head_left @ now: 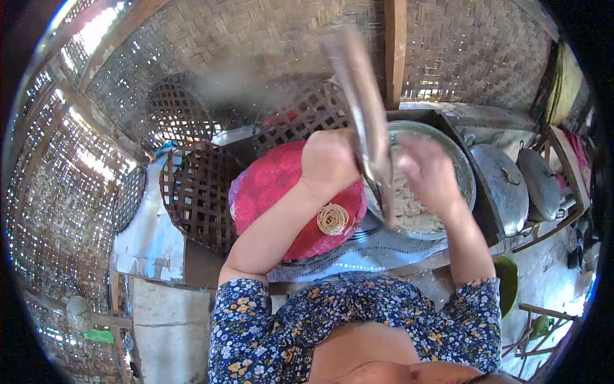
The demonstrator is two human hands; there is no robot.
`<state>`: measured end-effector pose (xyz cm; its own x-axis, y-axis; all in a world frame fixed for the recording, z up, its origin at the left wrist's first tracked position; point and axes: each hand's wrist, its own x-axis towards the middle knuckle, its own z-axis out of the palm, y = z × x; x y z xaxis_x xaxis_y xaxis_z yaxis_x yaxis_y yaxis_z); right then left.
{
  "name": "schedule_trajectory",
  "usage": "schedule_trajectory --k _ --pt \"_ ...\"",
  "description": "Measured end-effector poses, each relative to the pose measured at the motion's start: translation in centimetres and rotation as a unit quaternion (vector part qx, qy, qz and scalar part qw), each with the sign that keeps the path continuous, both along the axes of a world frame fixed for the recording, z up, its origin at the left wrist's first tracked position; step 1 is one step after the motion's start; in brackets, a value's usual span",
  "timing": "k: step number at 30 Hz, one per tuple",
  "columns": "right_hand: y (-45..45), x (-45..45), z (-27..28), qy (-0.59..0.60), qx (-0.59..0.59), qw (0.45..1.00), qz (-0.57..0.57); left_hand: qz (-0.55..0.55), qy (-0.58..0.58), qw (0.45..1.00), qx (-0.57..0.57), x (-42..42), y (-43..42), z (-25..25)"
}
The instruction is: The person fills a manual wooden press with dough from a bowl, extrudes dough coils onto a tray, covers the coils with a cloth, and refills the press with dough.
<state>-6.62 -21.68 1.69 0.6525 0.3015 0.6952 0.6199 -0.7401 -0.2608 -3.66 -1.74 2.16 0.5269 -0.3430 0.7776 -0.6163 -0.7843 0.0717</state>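
Note:
My left hand (329, 163) is closed in a fist around a long, shiny, brownish-grey tool (368, 109). The tool stands tilted in front of the basin and is smeared by motion, so its exact kind does not show. Over the basin (474, 192) hangs my right hand (427, 173), close beside the tool's right side, its fingers blurred. Pale crumbly dough (409, 205) lies in the basin. Under my left forearm is a round red cloth-covered surface (265, 198), bearing one spiral coil of pale strands (333, 219) near its front right edge.
Dark woven baskets (198, 192) stand at the left, with more lattice baskets (300, 105) behind. Two lidded metal pots (502, 185) sit to the right of the basin. A woven bamboo wall (256, 38) closes off the back, with a wooden post (394, 57).

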Motion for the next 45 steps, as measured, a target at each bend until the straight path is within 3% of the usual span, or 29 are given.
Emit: schedule_trajectory --k 1,3,4,7,8,11,14,16,17,19,20,21,23,25,26,28,31,33,34,35,36,37,39,45 --pt "-0.3 1.0 2.0 -0.048 0.042 0.998 0.019 -0.023 -0.119 0.991 0.065 0.0 -1.0 0.1" --pt "0.6 0.0 6.3 -0.036 0.094 0.995 -0.007 -0.067 -0.107 0.986 0.11 0.4 -3.3 -0.3" --pt "1.1 -0.2 7.1 -0.113 0.067 0.991 0.005 -0.079 0.008 0.991 0.107 0.6 -4.1 -0.6" --pt "1.4 -2.5 7.4 -0.304 -0.071 0.947 0.073 -0.161 0.159 0.971 0.082 0.6 -4.0 -0.5" --pt "1.5 -3.7 7.3 -0.312 -0.066 0.936 0.149 -0.181 0.2 0.959 0.09 0.3 -3.8 -0.1" --pt "-0.7 -5.0 6.3 -0.091 -0.036 0.964 0.245 -0.097 0.314 0.903 0.275 -2.8 -2.8 2.4" --pt "-3.0 -5.5 7.3 0.157 0.154 0.959 0.179 -0.125 0.144 0.946 0.262 -4.1 -2.8 2.3" --pt "-5.7 -5.0 7.8 0.183 0.236 0.945 0.129 -0.08 0.166 0.958 0.221 -3.5 -1.3 2.3" --pt "-8.4 -4.7 7.6 0.136 0.264 0.948 0.118 -0.055 0.176 0.962 0.2 -2.9 -0.2 2.3" --pt "-12.5 -5.4 7.8 0.061 0.302 0.951 -0.037 -0.061 0.26 0.964 -0.005 -0.6 2.2 0.7" --pt "-13.4 -5.4 7.1 -0.008 0.367 0.93 -0.035 -0.168 0.271 0.945 -0.074 1.6 3.8 -1.4" --pt "-14.5 -5.0 6.2 -0.037 0.422 0.906 -0.011 -0.228 0.414 0.853 -0.22 1.3 3.2 -2.3" --pt "-14.0 -3.6 4.2 -0.155 0.567 0.806 0.061 -0.416 0.615 0.588 -0.322 3.1 2.3 -4.0" --pt "-11.5 -2.3 2.3 -0.224 0.672 0.703 0.073 -0.493 0.394 0.762 -0.147 4.1 -0.1 -6.0" --pt "-11.0 -1.6 0.8 -0.21 0.682 0.696 0.082 -0.552 0.449 0.654 -0.256 4.8 -0.9 -7.1" --pt "-9.4 -0.3 -2.7 -0.129 0.732 0.656 0.127 -0.608 0.431 0.524 -0.412 4.7 -3.1 -6.3" --pt "-6.9 0.3 -6.4 0.105 0.75 0.603 0.251 -0.579 0.242 0.608 -0.486 4.4 -3.7 -4.2" --pt "-9.4 1.4 -10.4 0.273 0.491 0.816 0.135 -0.517 0.25 0.642 -0.509 4.6 -1.3 -4.4" --pt "-10.9 1.4 -11.5 0.286 0.237 0.927 0.049 -0.5 0.252 0.647 -0.517 3.7 -0.4 -4.0" --pt "-12.3 1.6 -12.5 0.275 -0.037 0.96 -0.039 -0.483 0.252 0.653 -0.525 3.0 0.2 -3.6" --pt "-13.0 1.9 -13.9 0.362 -0.172 0.906 -0.136 -0.455 0.237 0.689 -0.512 2.9 1.0 -3.8" --pt "-13.5 2.1 -15.2 0.437 -0.301 0.816 -0.228 -0.446 0.246 0.696 -0.505 2.6 1.5 -3.7" --pt "-14.7 2.4 -17.2 0.444 -0.311 0.815 -0.204 -0.43 0.27 0.7 -0.502 1.7 2.0 -3.4" --pt "-15.0 2.7 -12.7 0.474 -0.369 0.783 -0.162 -0.346 0.309 0.754 -0.465 -0.9 4.0 -4.1"
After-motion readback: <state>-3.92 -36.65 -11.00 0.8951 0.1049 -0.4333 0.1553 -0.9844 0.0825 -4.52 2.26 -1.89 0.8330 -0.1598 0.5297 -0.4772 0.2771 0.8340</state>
